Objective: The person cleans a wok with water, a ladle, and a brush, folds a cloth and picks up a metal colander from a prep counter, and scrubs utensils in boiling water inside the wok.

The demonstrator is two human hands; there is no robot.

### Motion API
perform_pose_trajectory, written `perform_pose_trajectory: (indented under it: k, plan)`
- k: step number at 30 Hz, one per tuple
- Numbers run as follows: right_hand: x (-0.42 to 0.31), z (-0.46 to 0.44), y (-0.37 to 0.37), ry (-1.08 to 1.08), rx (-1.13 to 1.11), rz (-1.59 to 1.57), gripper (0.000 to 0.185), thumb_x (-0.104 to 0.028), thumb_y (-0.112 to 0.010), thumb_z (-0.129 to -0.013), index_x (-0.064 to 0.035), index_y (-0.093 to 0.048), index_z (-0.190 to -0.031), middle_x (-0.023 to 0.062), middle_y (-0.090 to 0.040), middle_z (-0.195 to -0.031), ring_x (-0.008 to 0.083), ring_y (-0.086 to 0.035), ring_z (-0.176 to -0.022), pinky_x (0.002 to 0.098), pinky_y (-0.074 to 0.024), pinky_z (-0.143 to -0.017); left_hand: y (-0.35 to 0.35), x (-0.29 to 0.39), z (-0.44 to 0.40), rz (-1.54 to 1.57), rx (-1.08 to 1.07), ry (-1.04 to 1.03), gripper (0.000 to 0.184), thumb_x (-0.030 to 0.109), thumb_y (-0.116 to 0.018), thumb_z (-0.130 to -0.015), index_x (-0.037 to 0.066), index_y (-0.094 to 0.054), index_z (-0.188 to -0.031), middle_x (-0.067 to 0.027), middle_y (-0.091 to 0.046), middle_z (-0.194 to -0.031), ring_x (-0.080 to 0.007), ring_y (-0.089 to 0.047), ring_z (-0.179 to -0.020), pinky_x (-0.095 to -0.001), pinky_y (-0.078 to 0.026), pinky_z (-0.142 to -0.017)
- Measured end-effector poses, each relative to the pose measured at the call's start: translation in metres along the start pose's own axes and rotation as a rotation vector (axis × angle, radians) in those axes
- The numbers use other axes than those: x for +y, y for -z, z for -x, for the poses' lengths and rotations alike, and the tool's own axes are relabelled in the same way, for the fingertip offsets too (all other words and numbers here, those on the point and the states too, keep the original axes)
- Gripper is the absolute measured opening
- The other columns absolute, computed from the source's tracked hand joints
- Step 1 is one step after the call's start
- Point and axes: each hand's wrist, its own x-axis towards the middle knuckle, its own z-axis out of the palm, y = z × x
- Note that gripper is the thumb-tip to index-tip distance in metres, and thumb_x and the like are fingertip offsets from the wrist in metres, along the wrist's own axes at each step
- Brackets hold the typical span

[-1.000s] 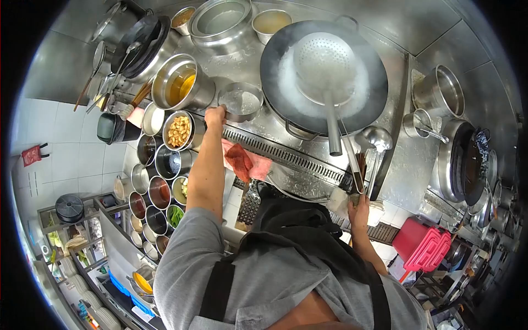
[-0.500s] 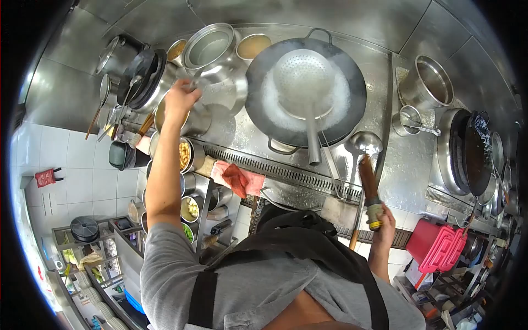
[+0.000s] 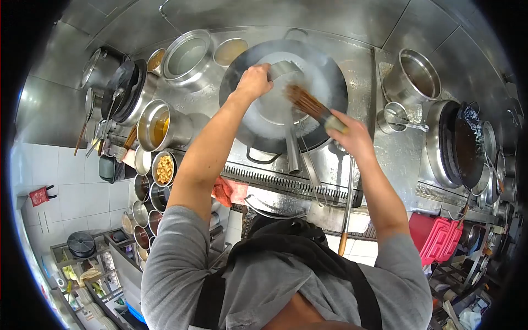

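Note:
In the head view, my left hand is closed on the edge of a shiny metal container, tilted above a dark wok. Steam veils the container, and its full shape cannot be made out. My right hand grips a bamboo wok brush by its bound end. The brush's splayed tip is near the container's lower side and blurred. Beneath both hands, a perforated strainer rests in the steaming wok, its thick metal handle reaching over the near rim.
A ladle's long handle extends over the stove's front edge. Left of the wok stand a pot with yellow liquid and a bowl of golden pieces. At right are a tall steel pot and a stacked wok.
My left hand has moved right with the metal container, from beside the pots to over the wok. My right hand has lifted the brush from the stove's front up to the container.

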Motion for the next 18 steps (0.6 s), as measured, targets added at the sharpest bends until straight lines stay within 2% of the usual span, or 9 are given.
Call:
perform_pose_trajectory:
  k: [3,5,8,10,12,13,15,17,18]
  plan:
    - [-0.004,-0.049,-0.045,0.143,-0.058,0.102,0.053,-0.023,-0.067,-0.070,-0.0085,-0.056,-0.120,0.0179,-0.063,-0.104,0.0347,-0.059,-0.097,0.0399,-0.0458,-0.086,0.003,0.004,-0.007,-0.067,-0.017,0.001,0.049,0.019,-0.069,-0.066,0.006,-0.058,-0.112,-0.0180,-0.063,-0.103,-0.0323,-0.059,-0.098,-0.0387,-0.048,-0.087]
    - [-0.002,-0.072,-0.067,0.364,-0.193,0.334,0.043,-0.016,-0.064,-0.075,-0.0080,-0.057,-0.117,0.0158,-0.062,-0.106,0.0346,-0.059,-0.095,0.0397,-0.0475,-0.084,0.011,0.009,-0.011,-0.104,-0.080,0.020,0.040,0.016,-0.067,-0.067,0.003,-0.062,-0.104,-0.0193,-0.063,-0.101,-0.0319,-0.060,-0.097,-0.0389,-0.048,-0.086]
    - [0.010,-0.103,-0.047,0.261,-0.221,0.654,0.038,-0.009,-0.057,-0.078,-0.0088,-0.058,-0.115,0.0144,-0.062,-0.104,0.0331,-0.061,-0.091,0.0410,-0.0493,-0.080,0.019,0.008,-0.020,-0.081,-0.187,0.051,0.039,0.019,-0.067,-0.067,0.004,-0.064,-0.102,-0.0199,-0.063,-0.102,-0.0321,-0.060,-0.097,-0.0385,-0.049,-0.086]
    - [0.009,-0.104,-0.032,0.339,-0.112,0.688,0.038,-0.004,-0.052,-0.077,-0.0089,-0.058,-0.114,0.0134,-0.062,-0.103,0.0324,-0.062,-0.087,0.0425,-0.0502,-0.075,0.017,0.014,-0.029,-0.099,-0.206,0.025,0.039,0.021,-0.067,-0.067,0.004,-0.065,-0.102,-0.0199,-0.063,-0.101,-0.0322,-0.061,-0.097,-0.0386,-0.049,-0.086]
    - [-0.004,-0.099,-0.030,0.417,-0.051,0.666,0.024,-0.005,-0.046,-0.079,-0.0051,-0.056,-0.101,0.0153,-0.063,-0.095,0.0329,-0.062,-0.084,0.0429,-0.0507,-0.073,0.013,0.027,-0.044,-0.118,-0.215,-0.009,0.039,0.023,-0.066,-0.067,0.004,-0.065,-0.101,-0.0199,-0.064,-0.101,-0.0323,-0.061,-0.096,-0.0387,-0.049,-0.085]
    - [-0.005,-0.095,-0.034,0.509,-0.060,0.557,0.026,-0.005,-0.050,-0.077,-0.0059,-0.058,-0.101,0.0148,-0.063,-0.093,0.0335,-0.062,-0.083,0.0425,-0.0508,-0.073,0.009,0.032,-0.053,-0.156,-0.215,-0.025,0.040,0.025,-0.066,-0.068,0.004,-0.066,-0.101,-0.0199,-0.064,-0.100,-0.0323,-0.061,-0.096,-0.0387,-0.049,-0.086]
    - [0.009,-0.093,-0.046,0.442,-0.091,0.557,0.028,-0.005,-0.051,-0.076,-0.0061,-0.059,-0.103,0.0147,-0.064,-0.092,0.0332,-0.062,-0.084,0.0426,-0.0506,-0.074,0.003,0.030,-0.055,-0.203,-0.214,-0.037,0.040,0.027,-0.066,-0.069,0.004,-0.066,-0.101,-0.0198,-0.064,-0.098,-0.0323,-0.061,-0.096,-0.0388,-0.049,-0.086]
    - [0.011,-0.095,-0.040,0.270,-0.125,0.503,0.036,-0.006,-0.054,-0.074,-0.0089,-0.062,-0.109,0.0150,-0.065,-0.095,0.0322,-0.062,-0.088,0.0415,-0.0495,-0.080,0.002,0.028,-0.047,-0.004,0.262,-0.208,0.040,0.030,-0.065,-0.071,0.001,-0.066,-0.099,-0.0200,-0.063,-0.101,-0.0324,-0.061,-0.096,-0.0384,-0.049,-0.085]
    - [0.013,-0.096,-0.038,0.273,-0.124,0.497,0.036,-0.006,-0.054,-0.074,-0.0089,-0.062,-0.109,0.0150,-0.065,-0.095,0.0322,-0.062,-0.088,0.0415,-0.0495,-0.080,0.006,0.020,-0.042,-0.010,0.261,-0.207,0.040,0.030,-0.065,-0.071,0.001,-0.066,-0.099,-0.0200,-0.063,-0.101,-0.0324,-0.061,-0.096,-0.0384,-0.049,-0.085]
